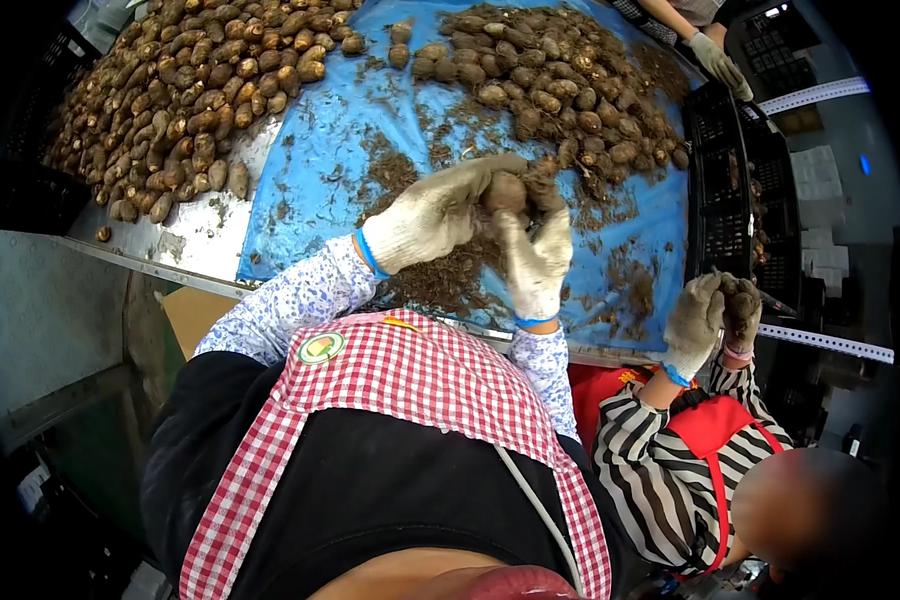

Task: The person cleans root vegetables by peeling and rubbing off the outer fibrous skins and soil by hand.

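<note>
Over the blue sheet (310, 165), both my gloved hands are closed around one brown taro (507, 193). My left hand (435, 212) holds it from the left, its fingers reaching over the top. From below and the right, my right hand (537, 262) grips it, thumb against its side. Brown fibrous husk (542, 183) shows by the right fingers, which are partly hidden. Loose root fibres and dirt (440, 278) lie under my hands. Beyond them is a heap of hairy, dirty taros (550, 75).
Cleaner-looking taros (210, 90) are heaped at the left on a metal tabletop (205, 225). Black crates (720, 190) stand along the right edge. A co-worker's gloved hands (695, 315) work close on my right; another person's glove (718, 62) is at the far right.
</note>
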